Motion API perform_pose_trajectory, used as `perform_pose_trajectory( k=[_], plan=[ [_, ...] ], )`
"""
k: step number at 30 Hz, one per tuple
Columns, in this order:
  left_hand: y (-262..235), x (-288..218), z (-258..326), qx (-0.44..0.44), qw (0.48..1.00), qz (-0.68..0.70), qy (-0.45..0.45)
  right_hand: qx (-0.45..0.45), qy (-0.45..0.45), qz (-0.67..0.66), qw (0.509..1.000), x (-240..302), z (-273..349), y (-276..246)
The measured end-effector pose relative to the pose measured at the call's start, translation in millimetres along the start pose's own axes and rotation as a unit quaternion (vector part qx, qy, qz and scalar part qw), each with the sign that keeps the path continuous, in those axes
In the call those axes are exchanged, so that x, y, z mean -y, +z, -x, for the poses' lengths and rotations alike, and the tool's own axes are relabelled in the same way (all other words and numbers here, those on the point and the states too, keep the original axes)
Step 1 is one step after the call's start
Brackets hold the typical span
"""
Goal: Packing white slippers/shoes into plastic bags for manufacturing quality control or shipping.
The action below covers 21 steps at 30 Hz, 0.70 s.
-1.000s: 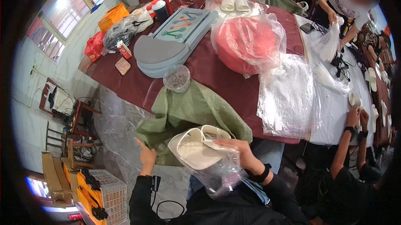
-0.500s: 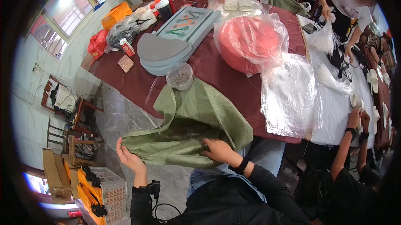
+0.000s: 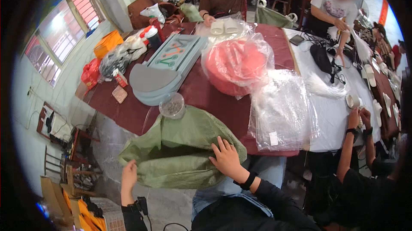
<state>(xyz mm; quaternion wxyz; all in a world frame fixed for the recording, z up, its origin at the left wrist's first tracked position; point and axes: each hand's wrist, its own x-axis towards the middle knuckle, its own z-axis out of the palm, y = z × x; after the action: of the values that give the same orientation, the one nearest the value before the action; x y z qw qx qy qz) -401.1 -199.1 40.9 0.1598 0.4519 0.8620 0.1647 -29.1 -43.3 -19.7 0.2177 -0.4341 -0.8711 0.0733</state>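
Green woven sack (image 3: 180,153) hangs over the near edge of the dark red table (image 3: 206,98), with its upper part lying on the tabletop and its lower part dropping toward the person's lap. The right hand (image 3: 226,160) lies flat on the sack near its right side, fingers spread open and pressing on the cloth, not closed around anything. The left hand (image 3: 128,174) is at the lower left corner of the sack and touches its edge; the fingers seem curled on the fabric, but I cannot tell if they really grip it. Just behind the sack, on the table, stands a small round clear container (image 3: 172,105) with something dark and grainy inside. Beside it lies a pale blue-grey flat machine (image 3: 165,65) with a rounded front. To the right of that is a big red round thing wrapped in clear plastic (image 3: 238,61), and nearer to the person a pile of clear plastic bags (image 3: 281,108) lies on the table edge. At the far side of the table another person's hands hold a pair of white slippers (image 3: 224,26).
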Motion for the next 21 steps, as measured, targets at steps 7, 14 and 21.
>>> perform_pose_trajectory(
  k=[7,14,21],
  plan=[
    [-11.2,-137.1,-16.2,-0.046,0.977,-0.207,-0.027,-0.036,0.068,0.013,0.997,-22.5,-4.4,1.0],
    [51.7,-236.2,-2.6,-0.057,0.947,0.041,0.313,-0.057,0.028,-0.067,0.996,-26.9,0.1,-9.6],
    [-2.2,-375.1,101.7,0.156,0.345,0.74,0.556,-0.18,0.006,-0.192,0.965,-60.6,-5.9,-46.8]
  ],
)
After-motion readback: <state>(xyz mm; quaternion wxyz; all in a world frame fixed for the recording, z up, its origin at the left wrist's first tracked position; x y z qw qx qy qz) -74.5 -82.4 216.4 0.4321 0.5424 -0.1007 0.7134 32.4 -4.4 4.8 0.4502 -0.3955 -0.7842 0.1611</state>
